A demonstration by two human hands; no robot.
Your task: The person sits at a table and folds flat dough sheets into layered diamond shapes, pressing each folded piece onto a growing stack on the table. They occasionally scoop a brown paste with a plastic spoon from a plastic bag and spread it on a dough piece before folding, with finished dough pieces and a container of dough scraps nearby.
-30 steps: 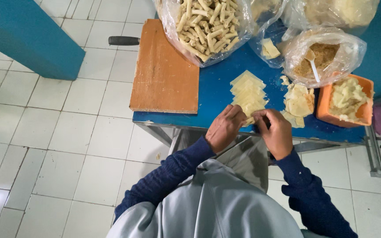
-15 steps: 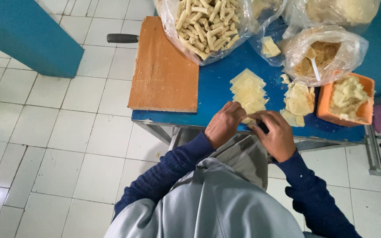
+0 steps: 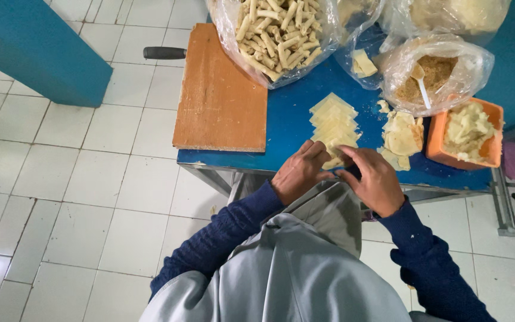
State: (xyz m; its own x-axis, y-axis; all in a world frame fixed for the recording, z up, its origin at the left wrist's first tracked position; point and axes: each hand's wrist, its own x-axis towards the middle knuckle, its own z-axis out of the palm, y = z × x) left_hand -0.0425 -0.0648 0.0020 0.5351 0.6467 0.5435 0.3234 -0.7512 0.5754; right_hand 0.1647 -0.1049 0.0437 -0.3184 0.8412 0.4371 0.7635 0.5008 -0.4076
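At the far left a teal wall block [image 3: 37, 50] stands on the white tiled floor [image 3: 67, 197]. Next comes a black handle [image 3: 164, 53] poking out from behind the wooden board [image 3: 222, 95], which lies on the left end of your blue table [image 3: 287, 119]. Above the board's right edge, a clear bag of rolled pastry sticks [image 3: 278, 30] sits on the table.

Your left hand [image 3: 299, 173] rests at the table's near edge, fingers curled down onto the nearest pale wrapper sheet [image 3: 333, 161]. Your right hand [image 3: 375, 179] meets it from the other side, fingers bent onto the same sheet. Both hands pinch this sheet between them, though how firmly, you cannot tell. The sheet is at the near end of the row of overlapping wrapper sheets [image 3: 334, 119] that runs away from you across the table's middle.

Just right of that row lies a loose heap of round wrappers [image 3: 403, 136]. Behind it a bag of brown crumbs [image 3: 433, 71] holds a white spoon [image 3: 422, 85]. At the far right an orange tub [image 3: 436, 140] of pale filling sits touching the heap.
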